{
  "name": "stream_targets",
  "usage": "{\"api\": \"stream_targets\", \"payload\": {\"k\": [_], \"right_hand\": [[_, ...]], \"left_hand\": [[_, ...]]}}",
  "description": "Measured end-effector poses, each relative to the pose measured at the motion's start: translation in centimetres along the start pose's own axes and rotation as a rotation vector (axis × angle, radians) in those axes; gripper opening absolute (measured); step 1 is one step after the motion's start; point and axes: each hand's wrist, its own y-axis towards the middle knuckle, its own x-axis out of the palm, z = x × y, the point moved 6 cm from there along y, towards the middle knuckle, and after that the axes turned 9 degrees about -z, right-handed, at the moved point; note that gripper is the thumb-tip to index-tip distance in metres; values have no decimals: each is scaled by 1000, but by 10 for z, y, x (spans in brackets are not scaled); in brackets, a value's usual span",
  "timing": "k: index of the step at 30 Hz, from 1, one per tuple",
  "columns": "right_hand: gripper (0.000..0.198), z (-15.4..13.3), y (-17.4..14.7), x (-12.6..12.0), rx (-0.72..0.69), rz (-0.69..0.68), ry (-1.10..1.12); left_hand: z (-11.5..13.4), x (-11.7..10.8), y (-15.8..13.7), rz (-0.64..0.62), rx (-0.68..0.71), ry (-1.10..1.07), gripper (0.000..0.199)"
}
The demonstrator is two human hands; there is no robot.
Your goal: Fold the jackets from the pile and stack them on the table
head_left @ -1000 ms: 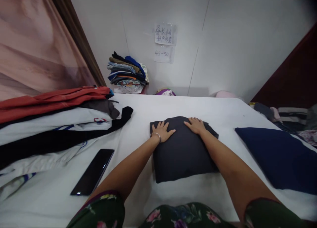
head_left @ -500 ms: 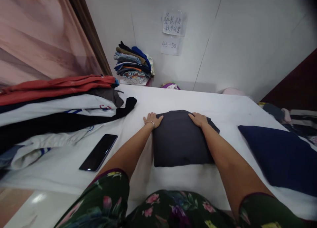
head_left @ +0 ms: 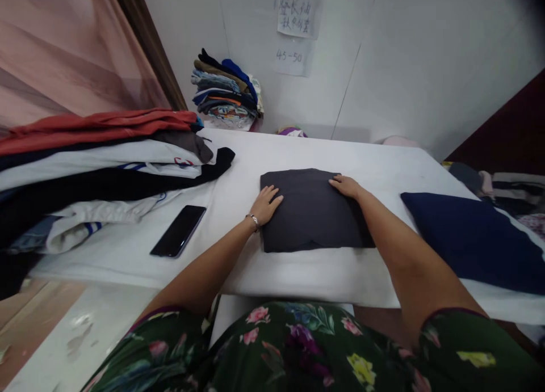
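A dark grey folded garment (head_left: 313, 216) lies flat on the white-covered table (head_left: 255, 151) in front of me. My left hand (head_left: 265, 203) rests on its left edge with fingers stretched out, a bracelet on the wrist. On its upper right part lies my right hand (head_left: 346, 186), fingers extended and flat. Neither hand grips the cloth. My right forearm covers part of the garment's right side. Further right is a navy folded garment (head_left: 472, 239), apart from both hands.
A phone (head_left: 179, 231) lies left of my left forearm. Beyond it is a heap of clothes, with a red garment (head_left: 102, 128) on top. A folded clothes stack (head_left: 227, 91) stands at the back by the wall. More clothes (head_left: 517, 188) lie at the far right.
My left hand has slid from the garment's far left corner nearer to me, onto its left side. The garment's far edge looks straighter and flatter. My view has tilted down slightly.
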Motion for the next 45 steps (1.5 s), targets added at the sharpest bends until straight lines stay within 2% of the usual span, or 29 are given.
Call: {"api": "stream_targets", "payload": {"k": [4, 6, 8, 10, 13, 17, 21, 25, 29, 31, 36, 41, 45], "right_hand": [[54, 23, -72, 2, -86, 214, 193], [52, 39, -120, 10, -121, 342, 323], [53, 52, -165, 24, -151, 411, 412], [59, 56, -201, 42, -213, 401, 428], [70, 49, -228, 63, -325, 316, 302], [66, 36, -221, 70, -344, 312, 57], [69, 30, -198, 62, -329, 303, -48], [64, 31, -186, 42, -304, 224, -76], [65, 37, -175, 19, -213, 306, -70], [62, 37, -167, 23, -238, 297, -70], [52, 43, -162, 54, -352, 310, -68], [70, 49, -176, 66, -357, 270, -108], [75, 31, -191, 60, -297, 274, -144]], "left_hand": [[-4, -2, -23, 64, 62, -55, 53], [3, 0, -47, 92, 179, -52, 54], [13, 5, -74, 93, 336, -17, 59], [21, 12, -97, 87, 453, 43, 68], [26, 20, -111, 117, 492, 113, 69], [29, 20, -108, 184, 490, 135, 60], [27, 22, -106, 165, 468, 172, 60], [25, 26, -107, 120, 415, 228, 59], [26, 31, -107, 51, 379, 292, 62], [28, 31, -108, 39, 369, 318, 64], [31, 32, -110, -1, 381, 355, 63], [29, 33, -109, -16, 379, 336, 64], [29, 29, -115, 29, 402, 314, 58]]}}
